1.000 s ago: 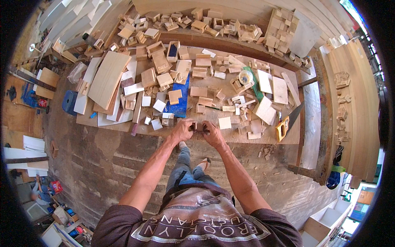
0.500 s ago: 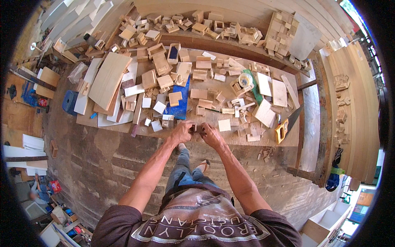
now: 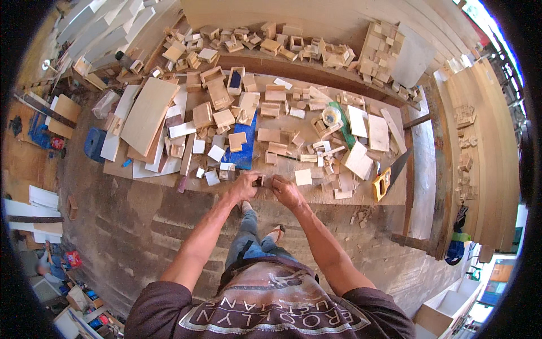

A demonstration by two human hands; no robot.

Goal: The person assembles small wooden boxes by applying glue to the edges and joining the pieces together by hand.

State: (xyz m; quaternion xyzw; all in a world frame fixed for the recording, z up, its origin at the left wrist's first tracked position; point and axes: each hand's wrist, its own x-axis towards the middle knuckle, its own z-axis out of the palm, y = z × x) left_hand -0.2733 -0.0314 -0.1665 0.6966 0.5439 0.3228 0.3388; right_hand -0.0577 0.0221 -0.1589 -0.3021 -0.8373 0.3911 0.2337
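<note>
At the near edge of the wooden worktable (image 3: 220, 190), my left hand (image 3: 244, 186) is closed on a small dark brown block (image 3: 258, 181), most of it covered by the fingers. My right hand (image 3: 288, 191) is just beside it, with curled fingers pinched together; what they hold, if anything, is hidden. A narrow gap separates the two hands. A pale square wood piece (image 3: 303, 177) lies close to the right hand. Beyond the left hand are small white-faced blocks (image 3: 212, 178) and a blue sheet (image 3: 244, 156) with a notched wood block (image 3: 237, 142) on it.
A handsaw with a yellow handle (image 3: 381, 183) rests at the table's right end. A roll of clear tape (image 3: 331, 117) sits among wood pieces. Large boards (image 3: 149, 116) are stacked at the left. Several small wooden boxes (image 3: 272, 47) line the back ledge. A blue container (image 3: 94, 144) stands at the left.
My hands have drawn slightly apart, the dark block staying with my left hand. The whole view has shifted a little. The wood pieces on the table look unmoved.
</note>
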